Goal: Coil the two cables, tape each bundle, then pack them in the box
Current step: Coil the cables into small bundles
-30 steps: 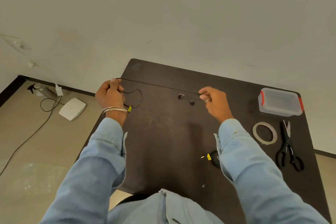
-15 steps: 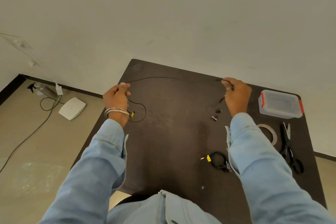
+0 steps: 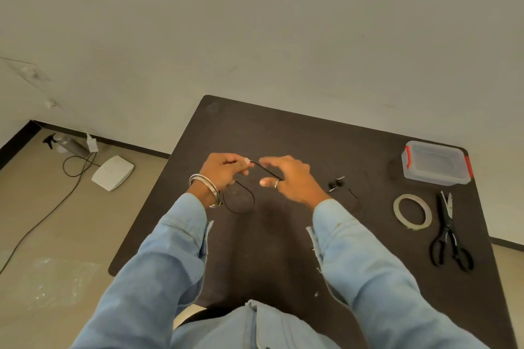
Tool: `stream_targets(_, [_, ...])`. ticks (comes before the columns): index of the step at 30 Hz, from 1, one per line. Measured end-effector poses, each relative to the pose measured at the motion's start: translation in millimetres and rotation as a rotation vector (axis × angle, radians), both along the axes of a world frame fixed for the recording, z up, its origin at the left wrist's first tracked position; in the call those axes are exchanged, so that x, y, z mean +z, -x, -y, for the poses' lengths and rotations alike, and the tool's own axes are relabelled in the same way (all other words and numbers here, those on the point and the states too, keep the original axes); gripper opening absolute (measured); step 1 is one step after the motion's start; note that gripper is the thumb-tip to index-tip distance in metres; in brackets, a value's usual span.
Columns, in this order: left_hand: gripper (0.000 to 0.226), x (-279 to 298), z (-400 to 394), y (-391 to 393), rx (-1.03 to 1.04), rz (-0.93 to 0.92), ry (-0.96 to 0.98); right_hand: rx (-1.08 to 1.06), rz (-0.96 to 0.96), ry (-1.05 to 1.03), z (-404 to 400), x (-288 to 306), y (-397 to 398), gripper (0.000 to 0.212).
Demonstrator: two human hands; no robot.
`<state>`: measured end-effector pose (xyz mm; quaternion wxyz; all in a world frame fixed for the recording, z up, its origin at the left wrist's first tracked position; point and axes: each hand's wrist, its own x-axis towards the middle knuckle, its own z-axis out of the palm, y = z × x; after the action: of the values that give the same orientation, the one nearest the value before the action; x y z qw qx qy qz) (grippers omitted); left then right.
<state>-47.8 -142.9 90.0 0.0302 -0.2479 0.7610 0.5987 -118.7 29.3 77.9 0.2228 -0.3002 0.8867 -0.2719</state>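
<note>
From the head camera I see both hands raised over the middle of a dark table [image 3: 283,249], working a thin black cable [image 3: 239,208]. The left hand [image 3: 224,170], left of centre and wearing silver bangles [image 3: 204,188] at the wrist, is closed in a pinch on the cable, with a loop of it hanging below the wrist and curving just above the tabletop. From that pinch a short run of cable crosses to the right hand [image 3: 289,178], which sits just beside the left with its fingers spread loosely; the cable passes under them near a ringed finger, but I cannot tell whether that hand grips the cable or merely touches it. Right of the hands, the cable's far end with its small earpieces [image 3: 336,183] lies on the table. At the upper right of the frame a clear plastic box [image 3: 435,163] with red clips stands near the table's far corner, its lid on. Below it, at right, a roll of tape [image 3: 412,211] lies flat, with black-handled scissors [image 3: 449,232] just beside it. At the left edge of the frame, on the floor, sit a white device [image 3: 113,173] and a spray bottle [image 3: 65,143] near the wall. Light blue sleeves [image 3: 170,249] fill the lower frame.
</note>
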Motion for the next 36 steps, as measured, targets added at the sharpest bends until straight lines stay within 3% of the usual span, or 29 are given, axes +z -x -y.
stream_targets(2, [0.011,0.9,2.2,-2.6,0.003,-0.024,-0.018,-0.02,0.011,0.127,3.6,-7.8,-1.7,0.016])
stream_targets(5, [0.022,-3.8,15.7,-5.8,0.109,-0.045,0.043,-0.254,0.144,0.273,-6.3,-12.6,4.8,0.018])
stream_targets(7, [0.034,-7.2,25.7,-9.0,0.17,-0.034,0.096,-0.481,-0.01,0.172,-17.2,-12.2,13.6,0.02])
stream_targets(10, [0.043,-6.9,32.6,-13.5,0.173,-0.097,0.011,-0.696,-0.183,-0.104,-32.2,-5.8,26.4,0.015])
stream_targets(12, [0.046,-1.7,31.5,-14.3,0.141,-0.142,-0.022,-0.677,-0.219,-0.243,-35.3,-2.8,28.7,0.03])
stream_targets(14, [0.049,3.6,27.1,-13.6,0.101,-0.187,-0.091,-0.528,-0.258,-0.228,-31.6,-1.8,24.9,0.058])
stream_targets(16, [0.05,9.7,18.9,-12.6,0.058,-0.231,-0.218,-0.303,-0.254,-0.06,-18.9,-2.4,15.0,0.073])
stream_targets(19, [0.053,16.8,6.2,-11.5,-0.01,-0.274,-0.366,-0.075,0.002,0.211,6.7,-4.9,-5.6,0.08])
stream_targets(21, [0.056,17.9,1.5,-11.1,-0.043,-0.295,-0.472,-0.032,0.103,0.278,21.4,-10.5,-14.9,0.07])
stream_targets(25, [0.047,16.8,1.9,-11.4,-0.013,-0.275,-0.513,-0.084,0.164,0.462,23.9,-14.2,-14.1,0.015])
stream_targets(28, [0.038,9.9,6.9,-12.9,0.011,-0.153,-0.41,-0.206,0.276,0.629,9.8,-8.6,-3.5,0.016])
stream_targets(32, [0.027,-1.0,8.5,-15.4,-0.159,-0.028,-0.254,-0.288,0.155,0.577,-7.2,-5.0,10.8,0.018])
stream_targets(36, [0.021,-1.5,2.8,-13.7,-0.279,0.007,-0.247,-0.394,0.058,0.505,-13.5,-4.4,14.6,0.021])
